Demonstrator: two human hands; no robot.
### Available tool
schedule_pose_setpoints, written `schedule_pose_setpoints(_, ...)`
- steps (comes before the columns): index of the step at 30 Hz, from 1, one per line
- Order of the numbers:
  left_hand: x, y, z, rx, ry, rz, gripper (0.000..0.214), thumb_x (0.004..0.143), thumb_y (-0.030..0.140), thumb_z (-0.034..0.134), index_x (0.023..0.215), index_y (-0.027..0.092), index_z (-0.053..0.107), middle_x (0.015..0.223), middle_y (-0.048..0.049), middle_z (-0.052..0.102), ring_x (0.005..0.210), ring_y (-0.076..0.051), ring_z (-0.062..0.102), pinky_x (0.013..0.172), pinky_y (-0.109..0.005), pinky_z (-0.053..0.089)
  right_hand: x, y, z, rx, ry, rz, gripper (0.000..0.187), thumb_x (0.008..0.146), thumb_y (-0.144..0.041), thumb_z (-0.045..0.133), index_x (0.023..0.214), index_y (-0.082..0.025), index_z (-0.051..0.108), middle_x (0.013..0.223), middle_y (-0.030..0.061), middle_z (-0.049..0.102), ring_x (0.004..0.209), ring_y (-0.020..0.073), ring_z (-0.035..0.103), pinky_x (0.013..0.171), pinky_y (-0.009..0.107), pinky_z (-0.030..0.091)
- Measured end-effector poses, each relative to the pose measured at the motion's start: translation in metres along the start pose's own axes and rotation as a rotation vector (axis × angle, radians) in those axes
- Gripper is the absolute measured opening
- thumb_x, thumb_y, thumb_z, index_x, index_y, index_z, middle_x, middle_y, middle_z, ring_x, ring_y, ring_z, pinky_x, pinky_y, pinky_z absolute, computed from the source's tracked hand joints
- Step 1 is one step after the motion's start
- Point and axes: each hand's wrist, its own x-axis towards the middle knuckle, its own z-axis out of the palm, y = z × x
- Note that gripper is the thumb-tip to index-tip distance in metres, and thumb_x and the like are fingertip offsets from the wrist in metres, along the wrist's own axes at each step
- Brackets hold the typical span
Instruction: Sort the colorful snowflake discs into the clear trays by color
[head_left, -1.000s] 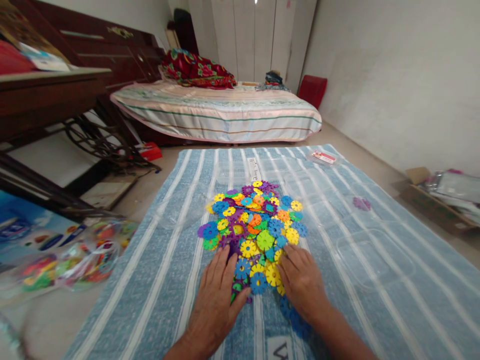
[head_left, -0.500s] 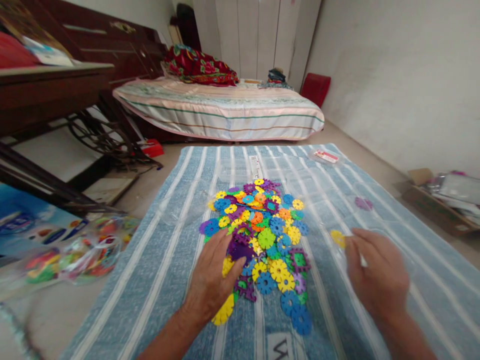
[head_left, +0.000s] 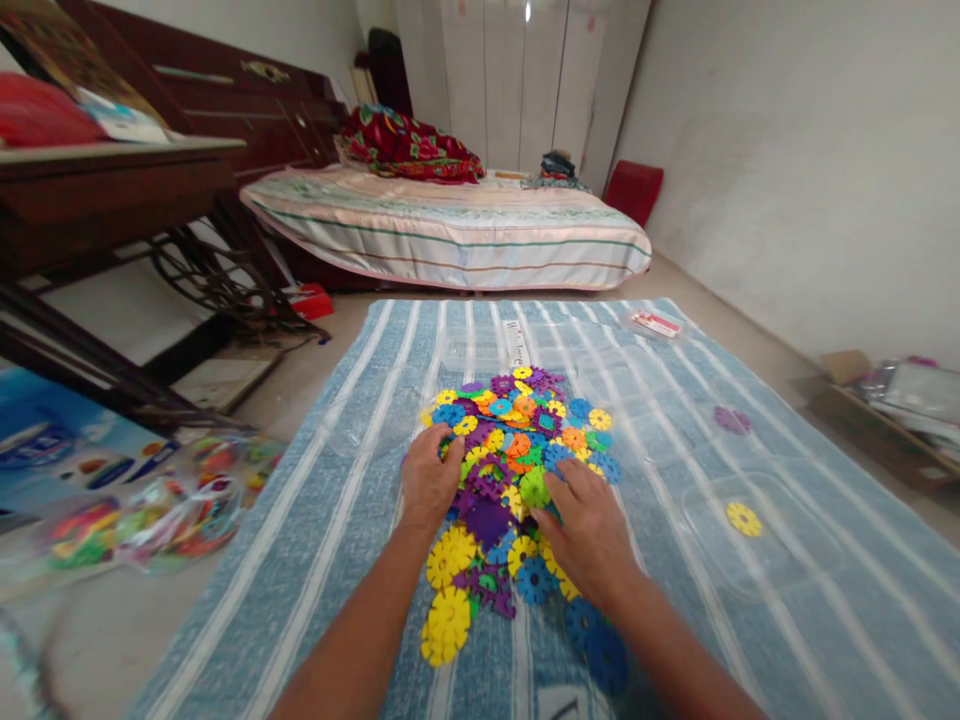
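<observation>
A heap of snowflake-disc building pieces in yellow, blue, purple, green and orange lies on the striped cloth. My left hand rests at the heap's left side, thumb and fingers a little apart. My right hand reaches in from the right, its thumb and fingertips apart beside a light-green disc; what lies under the fingers is hidden. A purple square plate sits between the hands. One yellow disc lies alone in a clear plastic tray on the right.
Beyond that tray, a purple disc lies in another clear container. More transparent trays stand behind the heap, with a small red-and-white labelled box at the far right corner. Bags of colourful pieces are on the floor to the left.
My right hand has let go of the yellow disc, which now lies in the right tray, and has moved left to the heap. My left hand has shifted slightly up the heap's left side.
</observation>
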Motion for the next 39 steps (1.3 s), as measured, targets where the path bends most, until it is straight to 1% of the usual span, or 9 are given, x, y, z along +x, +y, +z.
schedule_pose_setpoints(3,-0.004,-0.007,0.001,-0.021,0.032,0.022,0.028,0.082,0.038,0.047,0.092,0.017,0.061,0.099,-0.0085,0.066,0.096,-0.021,0.06,0.088,-0.036,0.048,0.01,-0.004,0.011,-0.032,-0.1,0.032,0.031,0.077,-0.026,0.059,0.107,-0.016,0.059,0.118,0.0163,0.056,0.116,0.0317,0.046,0.092,0.05,0.043)
schedule_pose_setpoints(6,-0.008,-0.007,-0.001,-0.024,0.057,0.064,0.025,0.082,0.037,0.047,0.091,0.018,0.061,0.099,-0.0079,0.067,0.097,-0.02,0.06,0.09,-0.036,0.047,0.009,-0.004,0.015,-0.037,-0.127,0.045,0.03,0.077,-0.025,0.06,0.105,-0.014,0.06,0.118,0.0174,0.056,0.116,0.0319,0.046,0.093,0.05,0.042)
schedule_pose_setpoints(14,-0.008,-0.003,0.0,-0.003,0.101,0.144,0.023,0.083,0.032,0.048,0.09,0.015,0.063,0.095,-0.0093,0.068,0.094,-0.021,0.061,0.089,-0.036,0.048,-0.016,0.008,0.0,0.084,-0.177,-0.029,0.029,0.074,-0.038,0.065,0.096,-0.018,0.065,0.12,0.0144,0.055,0.117,0.0303,0.046,0.095,0.047,0.041)
schedule_pose_setpoints(17,-0.008,-0.004,0.002,0.003,0.131,0.175,0.023,0.082,0.031,0.049,0.089,0.015,0.063,0.094,-0.0098,0.068,0.093,-0.021,0.061,0.088,-0.036,0.048,-0.014,0.015,0.001,0.091,-0.112,-0.053,0.027,0.078,-0.041,0.06,0.094,-0.019,0.065,0.116,0.0133,0.057,0.113,0.0283,0.049,0.093,0.046,0.042)
schedule_pose_setpoints(20,-0.008,-0.005,0.0,0.027,0.174,0.194,0.021,0.082,0.031,0.049,0.088,0.015,0.063,0.095,-0.0104,0.068,0.094,-0.022,0.061,0.089,-0.036,0.047,0.003,0.02,0.012,0.036,-0.034,-0.05,0.021,0.084,-0.03,0.052,0.096,-0.019,0.065,0.111,0.012,0.059,0.11,0.0249,0.05,0.092,0.042,0.042)
schedule_pose_setpoints(25,-0.007,-0.009,-0.004,0.076,0.209,0.177,0.02,0.082,0.03,0.048,0.087,0.016,0.062,0.097,-0.0103,0.068,0.096,-0.023,0.06,0.089,-0.038,0.046,0.036,0.023,0.034,-0.131,-0.032,-0.111,0.022,0.084,-0.017,0.05,0.1,-0.019,0.065,0.108,0.012,0.06,0.108,0.0251,0.048,0.091,0.04,0.04)
schedule_pose_setpoints(30,-0.007,-0.013,-0.004,0.096,0.2,0.136,0.02,0.081,0.03,0.048,0.086,0.016,0.062,0.098,-0.0104,0.067,0.096,-0.023,0.06,0.09,-0.037,0.046,0.039,0.027,0.043,-0.141,0.054,-0.222,0.017,0.084,-0.014,0.05,0.087,-0.018,0.066,0.101,0.0095,0.061,0.106,0.0232,0.048,0.091,0.038,0.038)
schedule_pose_setpoints(35,-0.006,-0.013,-0.003,0.08,0.189,0.113,0.019,0.081,0.031,0.048,0.085,0.017,0.062,0.097,-0.0095,0.067,0.096,-0.022,0.06,0.091,-0.036,0.045,0.024,0.028,0.035,-0.029,0.123,-0.277,0.017,0.085,-0.015,0.05,0.075,-0.018,0.064,0.092,0.0076,0.063,0.098,0.02,0.052,0.087,0.034,0.042)
schedule_pose_setpoints(39,-0.005,-0.014,-0.003,0.091,0.168,0.103,0.02,0.08,0.031,0.047,0.086,0.018,0.061,0.099,-0.0092,0.067,0.097,-0.022,0.059,0.091,-0.036,0.045,0.018,0.031,0.01,0.008,0.102,-0.277,0.018,0.086,-0.017,0.05,0.074,-0.019,0.063,0.088,0.0063,0.064,0.093,0.0181,0.054,0.083,0.033,0.043)
